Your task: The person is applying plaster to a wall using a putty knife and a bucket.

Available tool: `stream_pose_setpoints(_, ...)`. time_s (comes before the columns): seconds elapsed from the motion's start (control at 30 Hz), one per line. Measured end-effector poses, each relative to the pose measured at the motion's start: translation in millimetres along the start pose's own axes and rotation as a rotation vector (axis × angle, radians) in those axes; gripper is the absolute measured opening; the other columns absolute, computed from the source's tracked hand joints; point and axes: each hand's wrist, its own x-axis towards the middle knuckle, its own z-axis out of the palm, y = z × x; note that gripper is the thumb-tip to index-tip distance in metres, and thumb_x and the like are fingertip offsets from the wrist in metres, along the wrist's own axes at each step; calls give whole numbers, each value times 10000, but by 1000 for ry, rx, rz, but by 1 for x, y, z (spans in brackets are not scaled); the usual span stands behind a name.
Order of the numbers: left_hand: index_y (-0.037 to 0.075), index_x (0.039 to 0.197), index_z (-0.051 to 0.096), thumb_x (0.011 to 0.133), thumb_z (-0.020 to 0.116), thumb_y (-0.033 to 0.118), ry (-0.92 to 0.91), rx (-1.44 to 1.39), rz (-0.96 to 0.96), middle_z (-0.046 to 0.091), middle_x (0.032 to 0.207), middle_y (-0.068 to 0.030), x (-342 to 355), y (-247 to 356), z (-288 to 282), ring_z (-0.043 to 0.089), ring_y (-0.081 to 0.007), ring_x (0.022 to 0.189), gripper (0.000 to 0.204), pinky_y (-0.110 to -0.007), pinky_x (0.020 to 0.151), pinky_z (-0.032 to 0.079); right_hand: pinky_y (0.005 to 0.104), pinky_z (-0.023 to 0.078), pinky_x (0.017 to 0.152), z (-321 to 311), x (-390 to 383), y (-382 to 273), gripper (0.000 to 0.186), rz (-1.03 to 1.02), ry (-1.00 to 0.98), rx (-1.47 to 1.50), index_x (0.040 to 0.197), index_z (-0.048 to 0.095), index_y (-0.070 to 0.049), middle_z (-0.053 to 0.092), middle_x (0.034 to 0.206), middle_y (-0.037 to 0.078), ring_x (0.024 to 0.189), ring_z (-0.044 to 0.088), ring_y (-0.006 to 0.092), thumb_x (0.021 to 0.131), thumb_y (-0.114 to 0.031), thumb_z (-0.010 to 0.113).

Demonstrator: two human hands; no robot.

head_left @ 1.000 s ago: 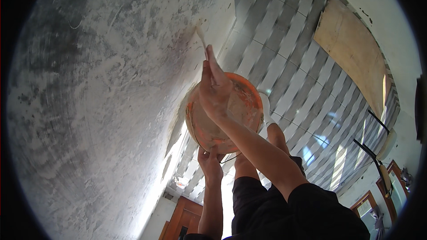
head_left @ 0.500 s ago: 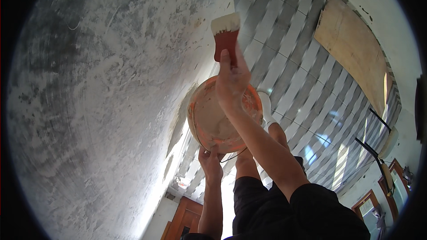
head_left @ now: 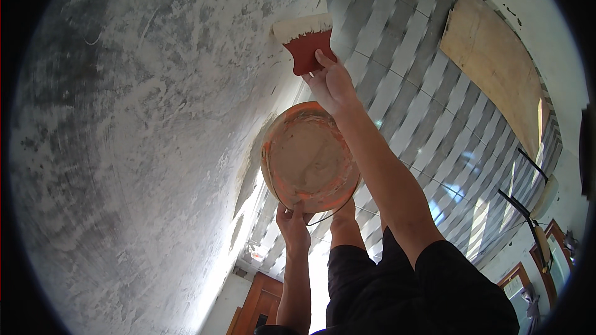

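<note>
In my right hand (head_left: 332, 84) is a wide red putty knife (head_left: 309, 51), its blade coated with pale putty. The thumb lies on the knife's red face, and the blade's left end meets or nearly meets the patchy grey wall (head_left: 143, 118). Below it, my left hand (head_left: 294, 226) grips the near rim of an orange bucket (head_left: 308, 107) with a thin wire handle. Beige putty (head_left: 304, 156) fills the part of the bucket that shows, and dried smears ring its inner side. Most of the left fingers are hidden beneath the rim.
A striped grey and white tile floor (head_left: 397, 96) lies to the right of the wall. Farther right is a tan board (head_left: 490, 62). Black-legged furniture (head_left: 524, 214) stands at the right edge, near wooden-framed openings. A brown wooden door (head_left: 261, 301) shows at the lower left.
My right hand has moved from over the bucket, up and to the right. The putty knife has turned and its blade has swung left to the wall. The bucket and left hand stay nearly still.
</note>
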Motion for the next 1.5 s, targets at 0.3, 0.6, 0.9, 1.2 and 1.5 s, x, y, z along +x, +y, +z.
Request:
stream_pose_setpoints(0.3, -42, 1204, 504, 912, 573, 50, -2, -8, -5, 608, 1112, -174, 10, -3, 5, 652, -264, 969, 314, -384, 844, 581, 459, 344, 1079, -14, -1, -2, 344, 42, -5, 26, 1329, 363, -59, 475, 1298, 85, 1196, 473, 227, 991, -73, 423)
stream_pose_setpoints(0.6, -41, 1187, 509, 908, 580, 52, -18, -15, -31, 612, 1104, -181, 33, -23, 8, 652, -263, 967, 302, -384, 846, 581, 432, 331, 1088, -9, -3, -11, 352, 22, 1, -32, 1321, 389, -81, 477, 1309, 58, 1220, 455, 204, 980, -100, 476)
stream_pose_setpoints(0.9, -16, 1184, 498, 920, 547, 48, -45, 0, -62, 608, 1114, -177, 83, -70, 9, 660, -272, 966, 276, -368, 828, 588, 385, 478, 975, -9, -53, -18, 279, -107, -4, -291, 1218, 473, -52, 581, 1123, 35, 1000, 590, 153, 968, -152, 547)
stream_pose_setpoints(1.2, -23, 1167, 469, 890, 557, 33, -70, 102, -87, 586, 1102, -189, 201, -140, 11, 651, -278, 951, 296, -381, 810, 591, 372, 549, 899, -30, -63, -46, 336, -298, -15, -632, 1258, 406, -24, 589, 1117, 84, 929, 632, 184, 961, -108, 539)
stream_pose_setpoints(1.5, 13, 1147, 379, 850, 578, -1, -95, 168, -130, 565, 1056, -223, 294, -198, 42, 631, -313, 971, 358, -426, 770, 602, 372, 548, 894, -74, -53, -74, 339, -336, 80, -874, 1246, 397, -15, 578, 1134, 111, 967, 627, 213, 970, -160, 530)
